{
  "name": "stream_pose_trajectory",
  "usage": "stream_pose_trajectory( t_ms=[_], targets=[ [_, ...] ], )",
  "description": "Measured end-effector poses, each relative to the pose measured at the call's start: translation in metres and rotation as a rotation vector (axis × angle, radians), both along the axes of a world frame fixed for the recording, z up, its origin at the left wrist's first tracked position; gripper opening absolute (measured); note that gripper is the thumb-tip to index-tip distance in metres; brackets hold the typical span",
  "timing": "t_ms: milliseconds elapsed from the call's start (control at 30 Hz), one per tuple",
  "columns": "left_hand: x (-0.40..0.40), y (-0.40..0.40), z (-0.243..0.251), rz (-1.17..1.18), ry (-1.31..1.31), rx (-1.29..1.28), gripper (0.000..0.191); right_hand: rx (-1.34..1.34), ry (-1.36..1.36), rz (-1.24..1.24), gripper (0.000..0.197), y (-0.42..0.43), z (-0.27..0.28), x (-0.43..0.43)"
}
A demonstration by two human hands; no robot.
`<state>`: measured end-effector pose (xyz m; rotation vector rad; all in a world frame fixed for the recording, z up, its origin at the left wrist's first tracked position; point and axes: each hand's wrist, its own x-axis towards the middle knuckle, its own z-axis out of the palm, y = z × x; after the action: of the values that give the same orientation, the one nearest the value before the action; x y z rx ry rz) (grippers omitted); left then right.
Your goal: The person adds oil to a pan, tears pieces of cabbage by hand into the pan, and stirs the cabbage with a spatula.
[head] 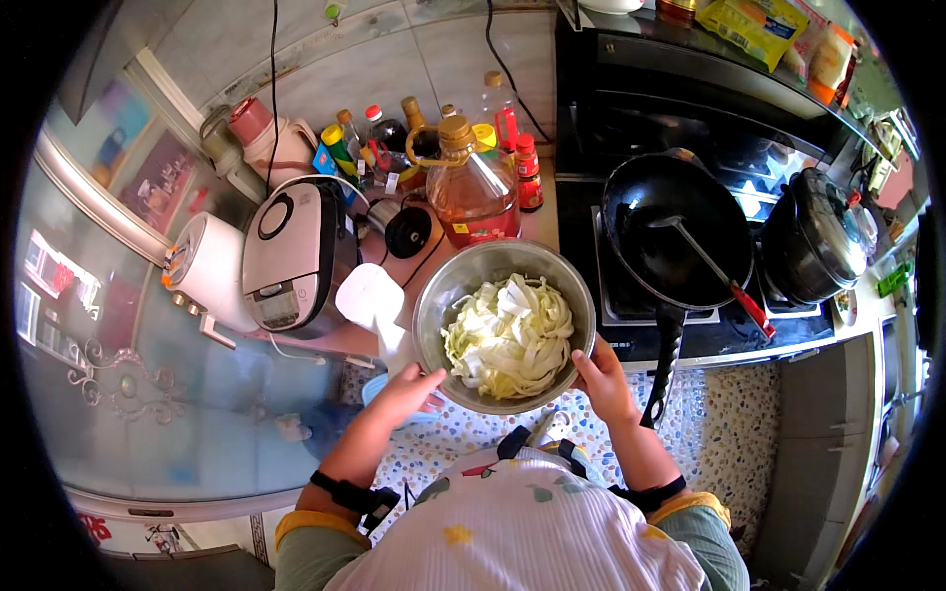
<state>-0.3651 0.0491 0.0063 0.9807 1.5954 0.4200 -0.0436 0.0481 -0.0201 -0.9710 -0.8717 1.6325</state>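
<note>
My left hand (408, 396) and my right hand (604, 377) grip opposite sides of the near rim of a stainless steel bowl (431, 318). Shredded pale cabbage (510, 340) fills much of it. The bowl is at the front edge of the counter; whether it touches the surface cannot be told. To its right, a black wok (635, 251) rests on the gas stove (584, 347), its handle pointing toward me. A metal spatula with a red handle (752, 306) lies across the wok. Both thumbs are on the bowl's upper rim, while the other fingers are mostly hidden beneath.
Behind the bowl stands a large oil jug (473, 185) among several seasoning bottles. A rice cooker (284, 255) and a white appliance (211, 270) occupy the left counter. A dark lidded pot (809, 236) sits right of the wok. The wok's handle (667, 354) juts past the stove edge.
</note>
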Motion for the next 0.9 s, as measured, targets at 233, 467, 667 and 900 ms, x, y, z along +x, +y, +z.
stream_pose_trajectory(
  t_ms=[233,467,667,900],
  targets=[
    [0.01,0.026,0.03,0.123,-0.046,0.287,0.048,0.056,-0.327,-0.011,0.047,-0.018,-0.008,0.011],
    [0.063,0.087,0.014,0.165,-0.366,-0.111,0.055,0.093,-0.774,-0.079,0.033,-0.054,0.01,0.004],
    [0.062,0.13,-0.077,0.287,-0.473,-0.107,0.031,0.092,-0.876,0.255,0.027,-0.04,0.079,-0.019],
    [0.087,0.139,-0.019,0.119,-0.567,-0.209,0.084,0.257,-1.045,-0.094,0.061,0.077,0.028,-0.071]
  ],
)
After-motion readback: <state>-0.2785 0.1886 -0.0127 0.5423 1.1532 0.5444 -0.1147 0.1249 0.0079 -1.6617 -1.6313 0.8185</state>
